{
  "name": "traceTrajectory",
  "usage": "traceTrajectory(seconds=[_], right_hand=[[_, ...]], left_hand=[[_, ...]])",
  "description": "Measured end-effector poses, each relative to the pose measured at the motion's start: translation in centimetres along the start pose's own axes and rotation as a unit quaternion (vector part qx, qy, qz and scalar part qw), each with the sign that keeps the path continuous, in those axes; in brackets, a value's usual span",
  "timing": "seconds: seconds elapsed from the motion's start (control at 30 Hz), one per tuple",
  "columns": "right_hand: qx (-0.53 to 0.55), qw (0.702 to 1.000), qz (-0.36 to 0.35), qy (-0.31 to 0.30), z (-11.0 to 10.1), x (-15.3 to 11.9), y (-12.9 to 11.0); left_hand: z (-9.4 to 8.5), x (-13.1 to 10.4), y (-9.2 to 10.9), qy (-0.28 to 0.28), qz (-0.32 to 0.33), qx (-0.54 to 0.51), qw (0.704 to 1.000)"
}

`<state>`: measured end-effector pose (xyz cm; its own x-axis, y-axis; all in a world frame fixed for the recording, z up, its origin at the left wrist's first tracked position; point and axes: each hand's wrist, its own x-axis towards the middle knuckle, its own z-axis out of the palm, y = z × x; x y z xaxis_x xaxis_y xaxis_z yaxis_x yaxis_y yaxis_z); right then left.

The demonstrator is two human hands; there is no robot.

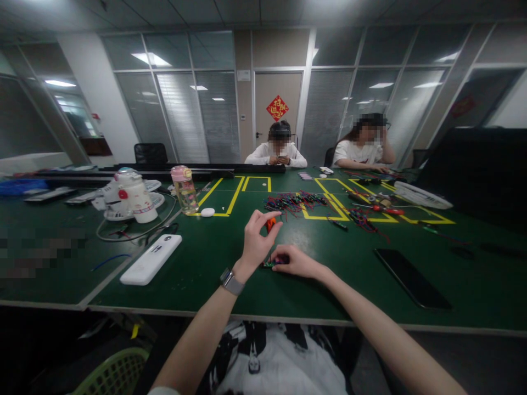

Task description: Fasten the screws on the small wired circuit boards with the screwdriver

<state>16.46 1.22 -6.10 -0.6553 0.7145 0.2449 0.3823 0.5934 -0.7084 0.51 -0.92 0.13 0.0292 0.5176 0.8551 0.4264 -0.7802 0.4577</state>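
My left hand [259, 238] is raised over the table, its fingers curled around a small orange-handled tool [270, 224]. Most of that tool is hidden by the hand, so its kind does not show. Just below it, my right hand [296, 261] rests on the table with fingers pinched at a small green circuit board [268, 265] with dark wires. The fingertips cover part of this board. Beyond both hands lies a pile of small boards with red and blue wires [294, 202].
A white power bank [151, 260] lies left and a black phone [411, 278] right. A pink-lidded bottle [184, 189] and white kettle-like vessels [129, 195] stand at back left. More wired boards and red-handled tools [389, 210] lie right. Two people [278, 153] sit opposite.
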Motion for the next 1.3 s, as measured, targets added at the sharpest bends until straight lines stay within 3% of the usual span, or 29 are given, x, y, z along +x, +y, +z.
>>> traceTrajectory(seconds=[0.1, 0.37, 0.67, 1.03, 1.3], right_hand=[[-0.001, 1.000, -0.001, 0.000, 0.00, -0.03, -0.01], [-0.001, 1.000, -0.002, 0.001, 0.00, -0.03, -0.09], [0.001, 1.000, -0.003, -0.004, 0.01, -0.02, 0.02], [-0.008, 1.000, -0.007, 0.000, 0.04, 0.00, -0.03], [-0.007, 1.000, 0.006, 0.003, 0.01, -0.07, -0.03]], left_hand=[[-0.04, -0.01, 0.05, 0.005, -0.007, 0.000, 1.000], [0.09, -0.03, -0.01, -0.050, -0.022, -0.077, 0.996], [0.18, -0.21, -0.33, 0.011, -0.017, -0.006, 1.000], [-0.01, 0.00, 0.16, -0.045, -0.022, -0.102, 0.994], [-0.05, -0.05, -0.10, 0.025, -0.001, -0.020, 0.999]])
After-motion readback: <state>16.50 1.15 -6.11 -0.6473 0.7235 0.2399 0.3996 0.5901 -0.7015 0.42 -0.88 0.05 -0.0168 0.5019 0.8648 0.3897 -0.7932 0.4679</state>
